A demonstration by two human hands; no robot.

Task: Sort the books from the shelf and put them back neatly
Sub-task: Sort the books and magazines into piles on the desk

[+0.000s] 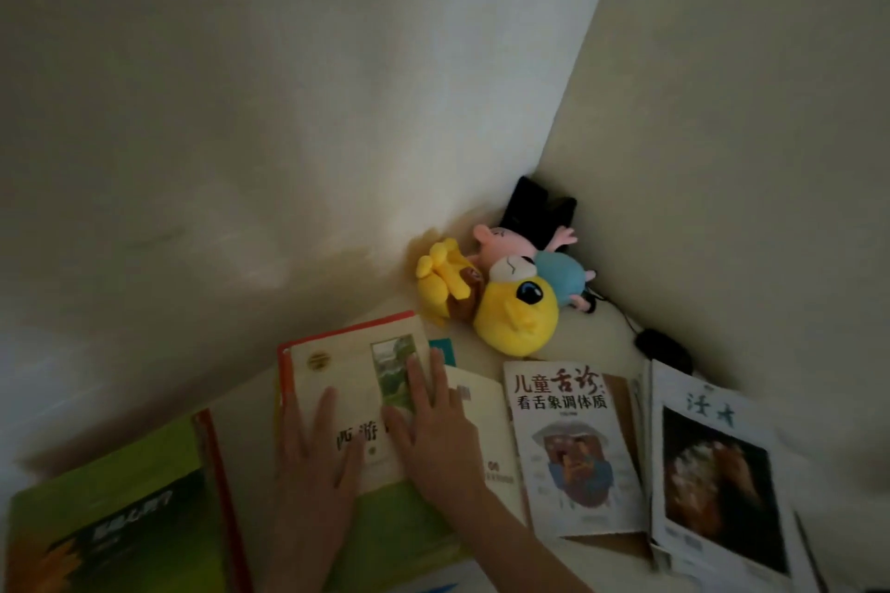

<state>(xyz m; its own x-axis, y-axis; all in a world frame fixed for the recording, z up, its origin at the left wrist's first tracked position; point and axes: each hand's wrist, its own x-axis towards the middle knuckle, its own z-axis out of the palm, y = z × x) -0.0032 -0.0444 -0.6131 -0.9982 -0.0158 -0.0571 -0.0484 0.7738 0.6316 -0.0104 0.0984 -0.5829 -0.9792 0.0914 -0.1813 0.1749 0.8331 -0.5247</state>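
A cream book with a red spine edge and a green landscape picture (337, 366) lies flat on top of a stack in the middle. My left hand (318, 453) rests flat on its lower left, fingers straight. My right hand (433, 424) presses flat on its right side, fingers spread over the picture. A large green book (120, 510) lies at the lower left. To the right lie a white book with an orange and black title (573, 443) and a pale book with a dark picture (713, 472). Another white book (486, 414) shows under my right hand.
Plush toys sit in the wall corner: a yellow one (510, 313) and a pink and blue pig (544, 260). A black object (539, 207) leans behind them. A black mouse (662, 349) with its cable lies near the right wall. Walls close in on both sides.
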